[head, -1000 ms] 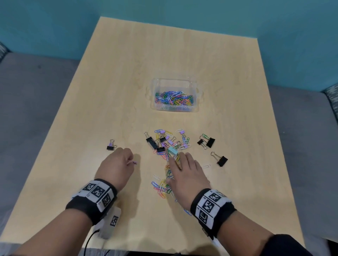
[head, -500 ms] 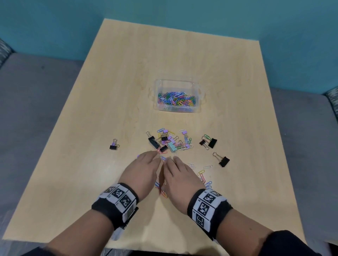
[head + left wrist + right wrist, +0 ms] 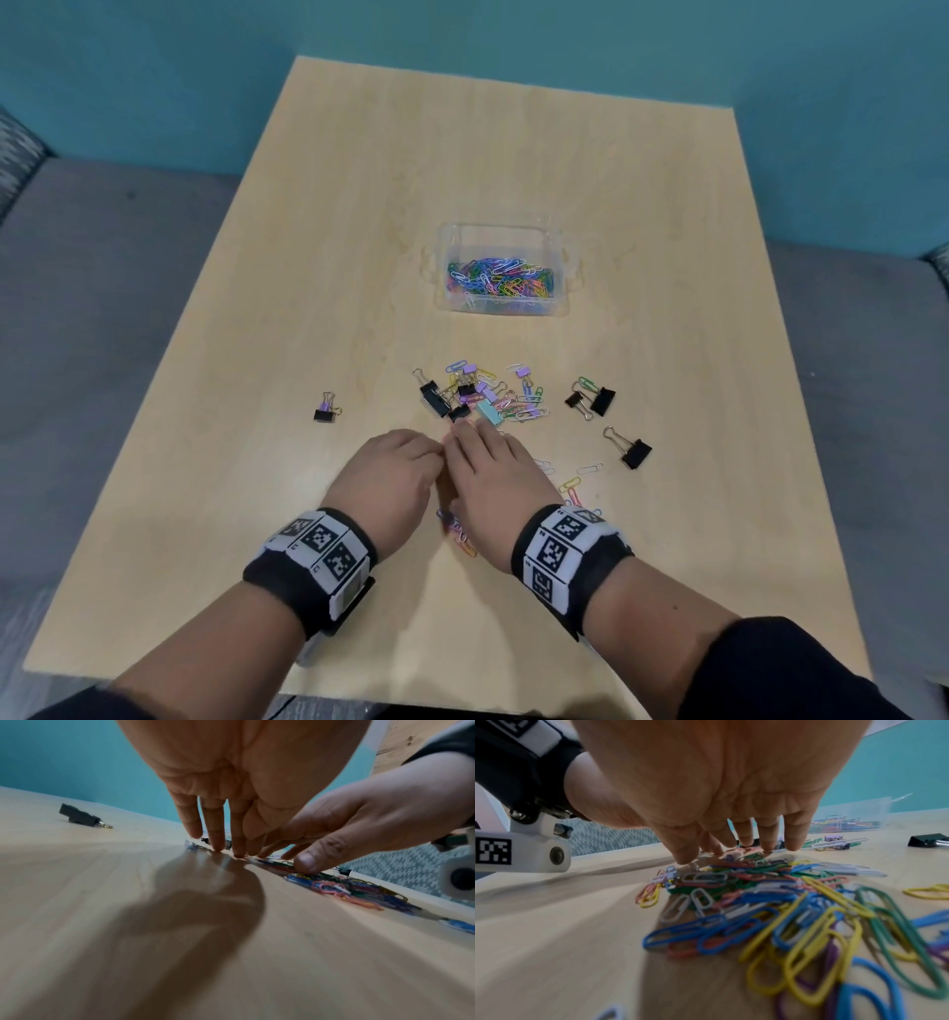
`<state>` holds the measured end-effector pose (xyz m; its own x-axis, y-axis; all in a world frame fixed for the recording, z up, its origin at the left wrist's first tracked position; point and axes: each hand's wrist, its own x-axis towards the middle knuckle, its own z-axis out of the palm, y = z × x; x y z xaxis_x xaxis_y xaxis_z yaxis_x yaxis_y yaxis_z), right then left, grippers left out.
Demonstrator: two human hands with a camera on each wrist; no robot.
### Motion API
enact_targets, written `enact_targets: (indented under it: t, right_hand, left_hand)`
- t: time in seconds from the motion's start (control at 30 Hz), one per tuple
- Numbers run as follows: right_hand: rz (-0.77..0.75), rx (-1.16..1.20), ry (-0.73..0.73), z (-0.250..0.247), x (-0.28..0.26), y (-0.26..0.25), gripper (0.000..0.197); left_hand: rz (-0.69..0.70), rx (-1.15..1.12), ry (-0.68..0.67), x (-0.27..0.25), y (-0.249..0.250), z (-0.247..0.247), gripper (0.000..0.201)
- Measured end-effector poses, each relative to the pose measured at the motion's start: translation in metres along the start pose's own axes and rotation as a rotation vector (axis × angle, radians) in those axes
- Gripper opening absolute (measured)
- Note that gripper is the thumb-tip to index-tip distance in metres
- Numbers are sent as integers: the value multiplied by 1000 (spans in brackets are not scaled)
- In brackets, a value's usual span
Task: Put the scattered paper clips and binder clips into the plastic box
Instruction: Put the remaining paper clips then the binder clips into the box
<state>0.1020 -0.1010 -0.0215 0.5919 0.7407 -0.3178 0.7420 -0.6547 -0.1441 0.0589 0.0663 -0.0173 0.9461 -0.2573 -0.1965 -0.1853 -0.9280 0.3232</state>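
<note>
The clear plastic box stands mid-table with several coloured paper clips inside. Nearer to me lies a scatter of paper clips and small binder clips. My left hand and right hand lie side by side, palms down, just in front of that scatter. A heap of paper clips lies under my right palm, and its straight fingertips touch the table. My left fingers are straight too, tips on the wood beside the right thumb. Neither hand grips anything.
Black binder clips lie apart: one at the left, a pair at the right and one more nearer. Loose paper clips lie right of my right hand. Grey upholstery flanks the wooden table, with a teal wall behind.
My left hand has moved right, away from the lone left binder clip, until it sits against the right hand. The right hand has shifted slightly left and forward over the clips.
</note>
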Motion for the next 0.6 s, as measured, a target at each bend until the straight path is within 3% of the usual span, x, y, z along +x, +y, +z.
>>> enact_targets:
  t: [0.17, 0.23, 0.4, 0.6]
  right_hand:
    - [-30, -38, -71, 1, -3, -5, 69]
    - [-48, -53, -80, 3, -10, -5, 68]
    - [-97, -74, -76, 12, -33, 3, 70]
    - [-117, 16, 9, 0, -55, 20, 55]
  left_hand:
    - [-84, -159, 207, -12, 0, -4, 25]
    - [-116, -171, 249, -13, -2, -5, 26]
    - [-40, -77, 188, -2, 7, -6, 46]
    - [48, -4, 68, 19, 24, -3, 49]
